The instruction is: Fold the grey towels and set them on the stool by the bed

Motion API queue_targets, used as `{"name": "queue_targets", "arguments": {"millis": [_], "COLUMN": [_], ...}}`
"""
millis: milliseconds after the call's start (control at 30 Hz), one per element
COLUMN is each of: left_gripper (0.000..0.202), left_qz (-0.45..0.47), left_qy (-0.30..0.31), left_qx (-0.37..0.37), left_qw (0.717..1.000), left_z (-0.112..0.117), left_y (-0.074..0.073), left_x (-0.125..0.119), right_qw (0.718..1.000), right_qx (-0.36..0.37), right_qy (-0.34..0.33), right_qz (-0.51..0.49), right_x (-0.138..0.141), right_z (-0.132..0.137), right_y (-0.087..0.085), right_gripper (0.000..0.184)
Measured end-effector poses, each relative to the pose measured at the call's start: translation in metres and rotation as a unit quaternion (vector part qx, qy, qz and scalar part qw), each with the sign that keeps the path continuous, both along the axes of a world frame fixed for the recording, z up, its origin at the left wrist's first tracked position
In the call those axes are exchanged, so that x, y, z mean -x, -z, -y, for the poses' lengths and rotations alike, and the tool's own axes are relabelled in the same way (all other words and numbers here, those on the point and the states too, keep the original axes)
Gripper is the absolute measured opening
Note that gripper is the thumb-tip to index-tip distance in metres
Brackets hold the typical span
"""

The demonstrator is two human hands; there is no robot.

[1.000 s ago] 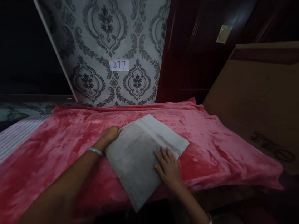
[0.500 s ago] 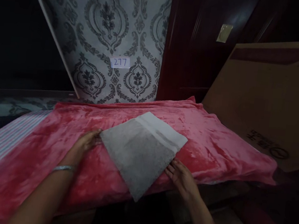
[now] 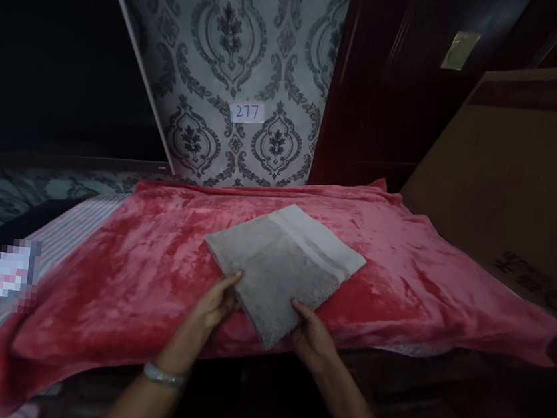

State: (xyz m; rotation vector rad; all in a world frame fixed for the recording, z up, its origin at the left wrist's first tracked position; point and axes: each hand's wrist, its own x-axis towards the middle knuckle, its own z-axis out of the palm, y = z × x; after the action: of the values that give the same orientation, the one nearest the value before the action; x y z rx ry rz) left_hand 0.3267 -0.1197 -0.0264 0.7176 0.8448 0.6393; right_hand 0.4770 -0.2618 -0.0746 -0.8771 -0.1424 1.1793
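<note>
A grey towel [image 3: 272, 262], folded into a flat square with a paler band along its far right side, lies cornerwise over the pink-red blanket [image 3: 160, 276]. My left hand [image 3: 218, 299] grips its near left edge, thumb on top and fingers underneath. On the near right edge, my right hand [image 3: 311, 337] holds it the same way, with the fingers partly hidden below. One corner of the towel points toward me between the two hands.
Striped fabric [image 3: 69, 232] shows at the blanket's left. A large cardboard box [image 3: 527, 184] stands on the right. Behind are patterned wallpaper with a paper label [image 3: 247, 111] reading 277 and a dark screen-like panel [image 3: 64, 57].
My left hand has moved from the towel's left corner to its near left edge. My right hand has slid nearer the front corner. The view has shifted left.
</note>
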Motion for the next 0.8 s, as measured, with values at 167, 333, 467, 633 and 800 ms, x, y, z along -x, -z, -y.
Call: {"name": "queue_targets", "arguments": {"millis": [167, 333, 467, 633, 800], "left_gripper": [0.022, 0.025, 0.031, 0.03, 0.037], "left_qz": [0.015, 0.021, 0.034, 0.03, 0.035], "left_qy": [-0.087, -0.093, -0.083, -0.068, -0.089], "left_qx": [0.026, -0.022, -0.024, 0.016, -0.009], "left_qw": [0.996, 0.995, 0.996, 0.997, 0.995], "left_z": [0.01, 0.022, 0.041, 0.047, 0.042], "left_y": [-0.005, -0.01, -0.002, 0.009, 0.008], "left_x": [-0.014, -0.014, -0.011, -0.003, -0.006], "right_qw": [1.0, 0.999, 0.997, 0.998, 0.993], "right_qx": [-0.018, -0.021, -0.017, -0.011, -0.027], "right_qy": [0.008, 0.022, 0.032, 0.027, 0.005], "right_qz": [0.005, 0.04, 0.068, 0.056, 0.118], "right_x": [0.003, -0.002, -0.013, -0.024, -0.044], "right_z": [-0.001, -0.001, 0.009, 0.023, 0.028], "right_y": [0.0, 0.002, 0.006, 0.016, 0.01], "right_gripper": [0.038, 0.042, 0.043, 0.037, 0.045]}}
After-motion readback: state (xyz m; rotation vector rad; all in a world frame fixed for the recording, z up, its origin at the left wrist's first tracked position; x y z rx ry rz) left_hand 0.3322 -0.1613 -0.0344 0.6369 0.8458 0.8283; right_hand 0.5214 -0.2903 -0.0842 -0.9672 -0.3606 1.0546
